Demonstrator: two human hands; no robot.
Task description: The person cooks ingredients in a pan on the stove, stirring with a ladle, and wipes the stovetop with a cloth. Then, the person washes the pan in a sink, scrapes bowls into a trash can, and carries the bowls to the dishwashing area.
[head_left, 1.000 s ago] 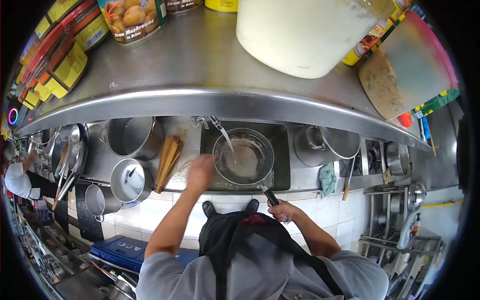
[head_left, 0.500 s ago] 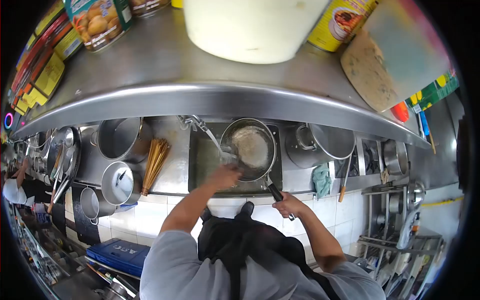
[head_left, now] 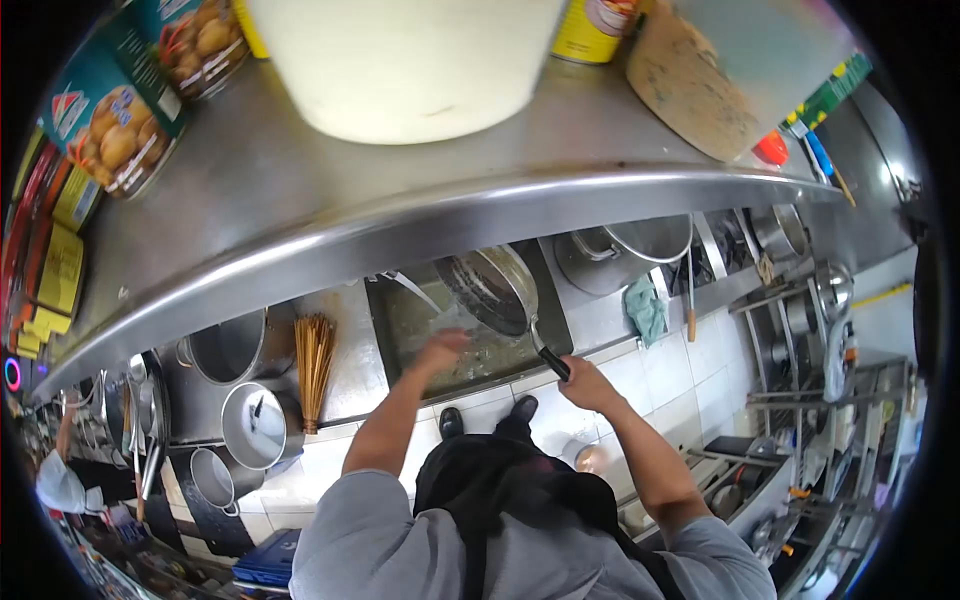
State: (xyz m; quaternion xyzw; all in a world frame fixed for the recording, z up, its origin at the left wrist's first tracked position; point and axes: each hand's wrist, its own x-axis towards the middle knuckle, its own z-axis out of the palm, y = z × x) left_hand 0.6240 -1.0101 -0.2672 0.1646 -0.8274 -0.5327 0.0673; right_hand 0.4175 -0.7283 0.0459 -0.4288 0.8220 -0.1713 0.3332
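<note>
My right hand [head_left: 588, 384] is wrapped round the black handle [head_left: 551, 362] of a frying pan [head_left: 488, 302]. The pan is tilted over the sink [head_left: 396, 335], its dark side toward me, and the shelf hides part of its far rim. Left of the pan, my left hand [head_left: 442, 349] reaches into the sink, close to the stream from the tap [head_left: 410, 285]. Motion smears its fingers, so I cannot make out whether it holds anything. Wet, shiny water covers the sink floor.
A steel shelf [head_left: 400, 210] with tins and tubs overhangs the sink. Left stand a bundle of thin sticks [head_left: 314, 375] and several pots, including a white-lit one [head_left: 262, 425]. Right are a large pot [head_left: 590, 262], a green cloth [head_left: 645, 308] and a rack [head_left: 790, 400].
The pan has tipped from lying nearly flat to a steep tilt. My left hand has moved slightly left, away from the pan. The camera view has turned.
</note>
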